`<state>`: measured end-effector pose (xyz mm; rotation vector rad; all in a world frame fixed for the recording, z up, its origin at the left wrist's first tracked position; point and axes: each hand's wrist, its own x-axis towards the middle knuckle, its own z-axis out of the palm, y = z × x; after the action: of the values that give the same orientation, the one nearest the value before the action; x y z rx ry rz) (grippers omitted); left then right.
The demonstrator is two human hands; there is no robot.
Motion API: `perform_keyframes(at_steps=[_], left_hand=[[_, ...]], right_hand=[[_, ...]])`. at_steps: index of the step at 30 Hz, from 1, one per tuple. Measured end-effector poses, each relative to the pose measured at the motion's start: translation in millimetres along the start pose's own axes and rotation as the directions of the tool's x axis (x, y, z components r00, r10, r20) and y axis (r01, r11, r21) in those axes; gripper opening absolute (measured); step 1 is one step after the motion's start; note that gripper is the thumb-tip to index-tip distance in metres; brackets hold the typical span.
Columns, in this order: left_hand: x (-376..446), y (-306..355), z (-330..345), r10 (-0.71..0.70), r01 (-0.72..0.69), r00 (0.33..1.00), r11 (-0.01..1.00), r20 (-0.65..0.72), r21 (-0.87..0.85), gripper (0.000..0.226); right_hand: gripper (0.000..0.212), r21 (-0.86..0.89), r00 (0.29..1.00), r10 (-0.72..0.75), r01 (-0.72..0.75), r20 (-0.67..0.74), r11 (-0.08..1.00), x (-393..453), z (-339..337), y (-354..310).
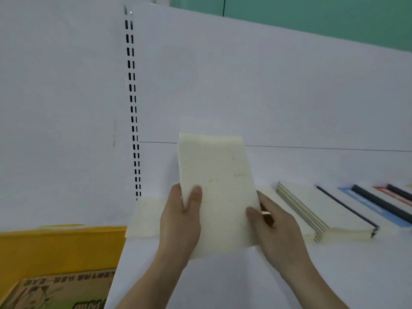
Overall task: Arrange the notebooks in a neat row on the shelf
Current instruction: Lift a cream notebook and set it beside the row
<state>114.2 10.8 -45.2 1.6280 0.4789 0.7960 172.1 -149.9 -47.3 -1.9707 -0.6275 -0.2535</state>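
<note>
Both hands hold one cream notebook [217, 188] raised above the white shelf [223, 275]: the left hand [180, 221] grips its left edge with the thumb across the cover, and the right hand [275, 228] pinches its right edge. More cream notebooks lie flat on the shelf, one [147, 217] behind the hands and a stack [312, 210] to the right. Dark-spined notebooks [379, 204] lie at the far right.

Printed box [55, 291] cut off at bottom edge (its lettering blurred), far notebooks [401, 195] cropped right
</note>
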Motion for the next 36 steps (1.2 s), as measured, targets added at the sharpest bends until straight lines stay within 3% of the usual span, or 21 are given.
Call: perform_keyframes(at_steps=[4,8,11,15,18,23,25,27,29,32,36], left_hand=[[6.3,7.1,46.6,0.035,-0.06,0.99,0.981,0.136,0.185,0.037],[5.7,8.8,91.3,-0.006,-0.139,0.94,0.906,0.341,0.4,0.04],[5.6,3.9,115.7,0.017,-0.236,0.938,0.764,0.347,0.601,0.045],[13.0,-10.6,137.8,-0.012,-0.21,0.964,0.584,0.266,0.784,0.041],[16.1,-18.6,149.2,-0.064,-0.184,0.964,0.534,0.257,0.825,0.044],[17.1,-17.2,158.1,-0.088,-0.13,0.972,0.578,0.219,0.806,0.044],[10.9,-17.8,155.1,-0.089,-0.125,0.966,0.661,0.243,0.74,0.05],[-0.5,-16.4,148.3,-0.091,-0.16,0.946,0.707,0.312,0.689,0.079],[-13.7,-12.6,142.9,-0.089,-0.239,0.909,0.692,0.408,0.681,0.1],[-24.5,-10.4,137.5,-0.133,-0.317,0.858,0.623,0.495,0.716,0.115],[-21.9,-22.7,135.9,-0.117,-0.364,0.843,0.595,0.525,0.717,0.109]], right_hand=[[0.025,-0.044,0.99,0.06,-0.067,-0.13,0.997,2.6,-41.7,19.4],[0.018,-0.236,0.981,0.053,-0.097,-0.184,0.967,17.8,-68.7,53.0],[0.014,-0.381,0.986,0.031,-0.093,-0.167,0.92,32.3,-78.4,75.3],[0.024,-0.627,0.999,-0.049,0.027,-0.018,0.779,53.5,-87.7,99.1],[0.035,-0.777,0.998,-0.005,0.056,0.068,0.627,63.5,-91.3,112.7],[0.032,-0.844,0.988,-0.035,0.146,0.15,0.516,69.5,-95.7,127.8],[0.038,-0.844,0.98,-0.022,0.181,0.198,0.505,71.9,-98.2,131.9],[0.047,-0.831,0.972,-0.066,0.227,0.225,0.509,73.1,-100.6,137.9],[0.063,-0.788,0.952,-0.146,0.304,0.268,0.536,72.5,-104.6,140.9],[0.088,-0.7,0.874,-0.133,0.458,0.468,0.548,70.9,-112.9,142.7],[0.103,-0.635,0.803,-0.106,0.537,0.586,0.556,75.2,-120.4,148.4]])
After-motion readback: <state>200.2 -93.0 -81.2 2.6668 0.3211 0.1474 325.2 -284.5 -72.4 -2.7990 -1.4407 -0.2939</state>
